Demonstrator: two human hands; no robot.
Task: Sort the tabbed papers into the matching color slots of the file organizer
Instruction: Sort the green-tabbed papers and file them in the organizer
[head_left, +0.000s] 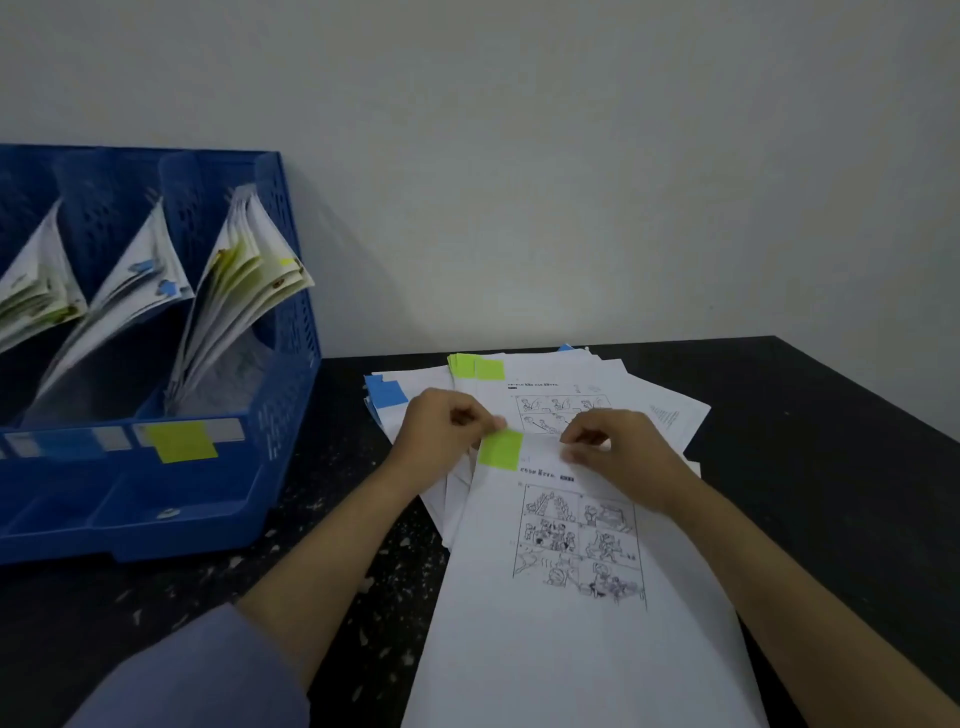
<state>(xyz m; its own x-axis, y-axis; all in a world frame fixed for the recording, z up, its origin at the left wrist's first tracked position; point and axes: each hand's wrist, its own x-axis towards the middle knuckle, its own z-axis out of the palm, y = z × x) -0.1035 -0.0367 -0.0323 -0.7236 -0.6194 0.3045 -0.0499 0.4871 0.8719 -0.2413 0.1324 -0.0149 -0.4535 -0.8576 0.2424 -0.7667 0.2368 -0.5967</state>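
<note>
Green is the tab (500, 450) on the top sheet (566, 545), and the left hand (441, 434) pinches this sheet at its upper edge just beside the tab, while the right hand (613, 449) grips the same edge with curled fingers. The sheet lies on the loose pile (597, 379) on the black table (810, 415), so I think the pick-up step is in hand. Next it should go left to the organizer (280, 364), probably into the slot with the green label (181, 441).
</note>
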